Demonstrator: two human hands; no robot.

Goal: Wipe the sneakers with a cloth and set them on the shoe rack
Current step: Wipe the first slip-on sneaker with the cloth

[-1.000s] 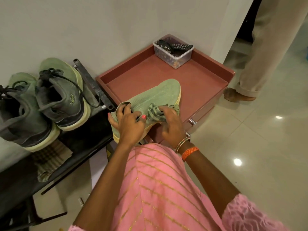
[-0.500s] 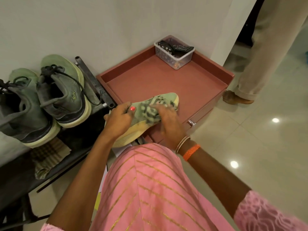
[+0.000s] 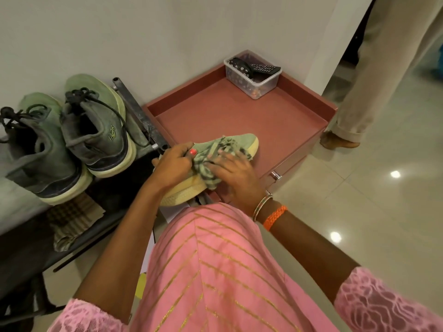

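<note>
Sneaker [image 3: 242,142] lay tilted on its side over front edge of red tray table [image 3: 282,121], pale sole toward you. Your left hand [image 3: 173,165] gripped its heel end, fingers curled round upper. Your right hand [image 3: 236,174] pressed striped cloth [image 3: 208,171] flat against sneaker's side near middle, fingers spread and blurred; toe stuck out past both hands. Two more sneakers [image 3: 96,130] stood side by side on dark shoe rack [image 3: 115,200] to your left, heels toward you. Clear box [image 3: 253,74] sat in tray's far corner.
</note>
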